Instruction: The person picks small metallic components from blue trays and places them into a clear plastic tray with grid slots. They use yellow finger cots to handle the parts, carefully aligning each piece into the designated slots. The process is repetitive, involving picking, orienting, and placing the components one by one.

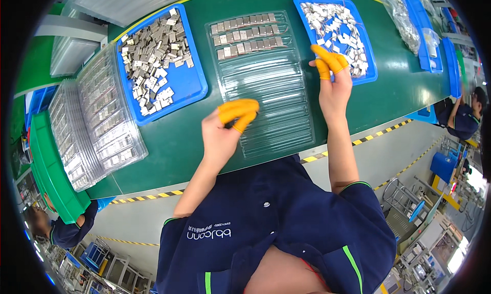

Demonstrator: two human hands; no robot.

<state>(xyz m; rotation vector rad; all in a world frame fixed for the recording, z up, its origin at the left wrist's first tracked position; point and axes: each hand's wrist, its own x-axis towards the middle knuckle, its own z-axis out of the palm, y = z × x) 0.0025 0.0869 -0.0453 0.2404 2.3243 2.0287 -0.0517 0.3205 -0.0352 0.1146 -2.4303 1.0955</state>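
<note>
My left hand [227, 128] is over the left side of a clear plastic tray [266, 84], yellow covers on its fingers. Its thumb and fingertips are pinched together, and whatever they may hold is hidden. Several rows of small silvery rectangular parts [245, 36] fill the tray's far end; the nearer grooves hold none. My right hand [335, 82], also in yellow finger covers, hovers at the near left edge of a blue tray [372, 71] of small white parts with thin wires [337, 30]. Its fingers are bent together; anything between them is too small to make out.
On the left, another blue tray [186, 87] holds a heap of silvery metal parts [156, 48]. Beside it lean stacked filled clear trays [97, 120] and a green bin [53, 166]. Plastic bags [401, 20] lie at far right. Other people [463, 112] work at both sides.
</note>
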